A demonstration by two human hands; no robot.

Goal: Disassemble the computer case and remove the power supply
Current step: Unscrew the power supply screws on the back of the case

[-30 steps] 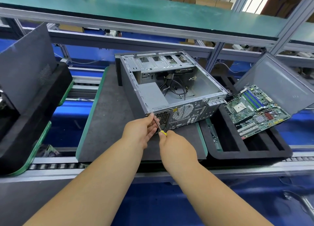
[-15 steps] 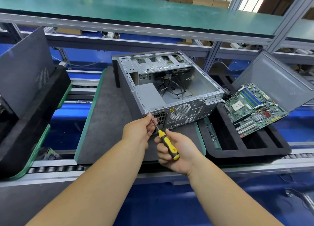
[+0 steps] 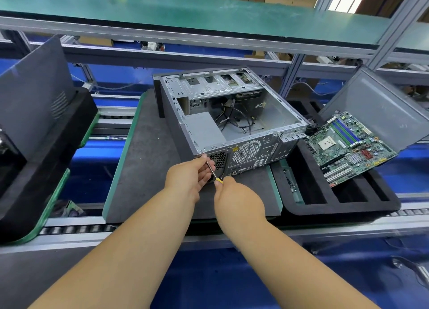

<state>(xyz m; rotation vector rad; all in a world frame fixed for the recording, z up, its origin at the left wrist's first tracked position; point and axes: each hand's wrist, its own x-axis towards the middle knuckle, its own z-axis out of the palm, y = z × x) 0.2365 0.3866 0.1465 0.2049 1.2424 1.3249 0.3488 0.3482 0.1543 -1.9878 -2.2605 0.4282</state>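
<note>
— On the dark grey foam mat (image 3: pixel 144 160) at the centre, what is seen?

— An open grey steel computer case (image 3: pixel 232 113) is laid on its side, its perforated rear panel turned toward 6 o'clock. A plain grey metal power supply box (image 3: pixel 203 130) is seated inside, at the case's 8 o'clock corner, with loose black cables (image 3: pixel 234 120) beside it.

— How are the hands placed?

— The right hand (image 3: pixel 234 199) is curled round the yellow-and-black handle of a slim screwdriver (image 3: pixel 214 173); only the handle's top is visible. The steel shaft is pinched by the fingers of the left hand (image 3: pixel 189 176), and its tip is set at the rear panel's near left corner. Whether a screw is engaged cannot be told.

— And further out?

— At 3 o'clock, a green circuit motherboard (image 3: pixel 348 146) is propped on a black compartmented foam tray (image 3: pixel 348 204), with a grey flat side panel (image 3: pixel 376 109) leaned behind it. At 9 o'clock, another dark panel (image 3: pixel 34 95) is stood in a second black foam tray (image 3: pixel 46 160). At 12 o'clock, a green-topped shelf (image 3: pixel 185 9) is mounted.
</note>
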